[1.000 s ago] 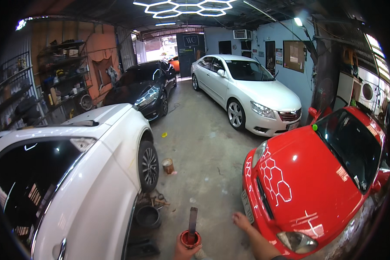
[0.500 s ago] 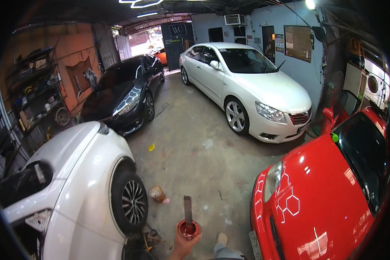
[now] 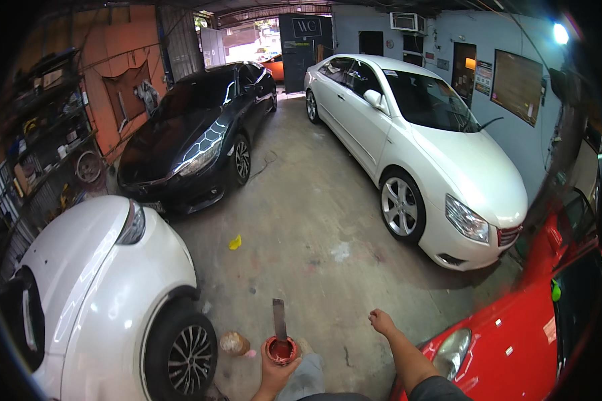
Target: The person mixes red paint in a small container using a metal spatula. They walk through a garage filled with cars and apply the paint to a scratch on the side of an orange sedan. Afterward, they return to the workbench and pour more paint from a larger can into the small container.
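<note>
A small can of dark red paint [image 3: 283, 350] with a flat grey stick [image 3: 279, 314] standing up in it is at the bottom centre, gripped by my left hand [image 3: 272, 373]. Lower right of centre, my right hand [image 3: 382, 323] hangs in the air with loosely bent fingers and nothing visible in it. Below the paint can show my grey-clad leg and a light shoe. On the floor just left of it stands a rusty can [image 3: 234, 343] beside a pink scrap.
A white car [image 3: 93, 287] is close at left, a red car [image 3: 502, 347] close at right. Ahead stand a black car [image 3: 174, 144] and white sedan [image 3: 461, 167], floor between them, with a yellow scrap [image 3: 235, 242]. Shelves [image 3: 53, 120] line the left wall; a doorway [image 3: 247, 40] is at back.
I have advanced between the cars: the white sedan looms larger, the nearer cars slide down and outward. My right hand, out of sight half a second ago, is back in view.
</note>
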Available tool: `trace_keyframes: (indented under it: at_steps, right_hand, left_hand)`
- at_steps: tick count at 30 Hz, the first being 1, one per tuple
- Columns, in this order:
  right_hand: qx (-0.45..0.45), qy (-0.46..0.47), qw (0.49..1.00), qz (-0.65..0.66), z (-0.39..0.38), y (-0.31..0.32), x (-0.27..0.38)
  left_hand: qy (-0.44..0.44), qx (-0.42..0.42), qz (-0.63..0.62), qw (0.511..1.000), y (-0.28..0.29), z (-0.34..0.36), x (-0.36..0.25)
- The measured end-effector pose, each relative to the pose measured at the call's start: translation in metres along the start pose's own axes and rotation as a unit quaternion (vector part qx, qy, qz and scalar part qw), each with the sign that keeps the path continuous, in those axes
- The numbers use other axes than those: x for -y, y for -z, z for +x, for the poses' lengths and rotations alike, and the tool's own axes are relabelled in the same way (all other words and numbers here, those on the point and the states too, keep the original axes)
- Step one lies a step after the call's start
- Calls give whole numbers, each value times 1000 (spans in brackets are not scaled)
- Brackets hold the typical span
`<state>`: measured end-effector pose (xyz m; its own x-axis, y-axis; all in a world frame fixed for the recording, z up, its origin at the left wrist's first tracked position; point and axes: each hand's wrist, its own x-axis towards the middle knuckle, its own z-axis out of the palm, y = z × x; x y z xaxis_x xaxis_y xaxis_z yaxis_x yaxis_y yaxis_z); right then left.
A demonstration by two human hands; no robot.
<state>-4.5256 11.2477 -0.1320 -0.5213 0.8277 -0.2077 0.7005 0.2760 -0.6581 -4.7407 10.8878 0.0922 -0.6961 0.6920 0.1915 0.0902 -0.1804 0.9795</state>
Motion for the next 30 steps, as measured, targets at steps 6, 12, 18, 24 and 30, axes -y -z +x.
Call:
trace_keyframes:
  at_steps: [6,12,18,24,30]
  right_hand:
    - [140,-115,983,3,138,21,57]
    - [272,-237,927,-100,149,-14,-100]
    - [282,-341,894,-60,352,43,-45]
    - [314,-225,912,-136,710,109,18]
    - [163,-91,965,-185,1189,195,162]
  left_hand:
    - [23,49,-23,998,-17,284,-9]
    - [38,66,-41,996,-63,538,29]
    - [57,70,-53,994,-140,787,87]
    - [49,55,6,997,-211,1019,122]
    - [69,107,18,992,-256,1235,163]
